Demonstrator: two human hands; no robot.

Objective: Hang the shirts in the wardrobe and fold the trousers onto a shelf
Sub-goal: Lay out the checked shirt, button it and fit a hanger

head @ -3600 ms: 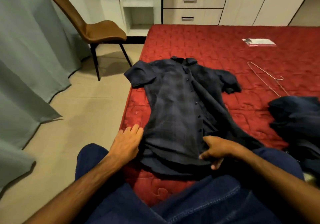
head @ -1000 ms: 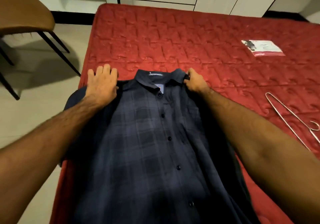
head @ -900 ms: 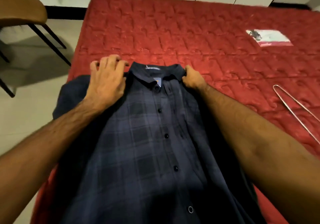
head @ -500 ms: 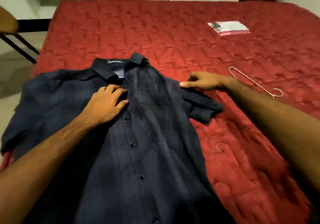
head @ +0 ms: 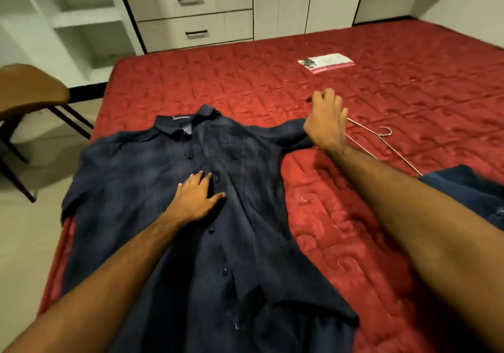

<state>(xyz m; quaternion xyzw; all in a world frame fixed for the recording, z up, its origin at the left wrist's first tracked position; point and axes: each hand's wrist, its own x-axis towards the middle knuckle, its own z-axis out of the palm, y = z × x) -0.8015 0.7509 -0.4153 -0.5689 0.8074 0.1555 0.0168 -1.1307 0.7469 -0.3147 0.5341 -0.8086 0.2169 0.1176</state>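
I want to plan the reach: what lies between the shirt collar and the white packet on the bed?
Only bare red mattress lies between the collar and the packet, as the head view shows.

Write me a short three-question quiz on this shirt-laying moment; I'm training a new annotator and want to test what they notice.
1. True or false: the left hand lies flat on the shirt.
2. The wire hanger lies: A) on the chair, B) on the red mattress, C) inside the shirt.
3. Fill in: the right hand is at the shirt's right ____.

Key: 1 true. 2 B. 3 sleeve.
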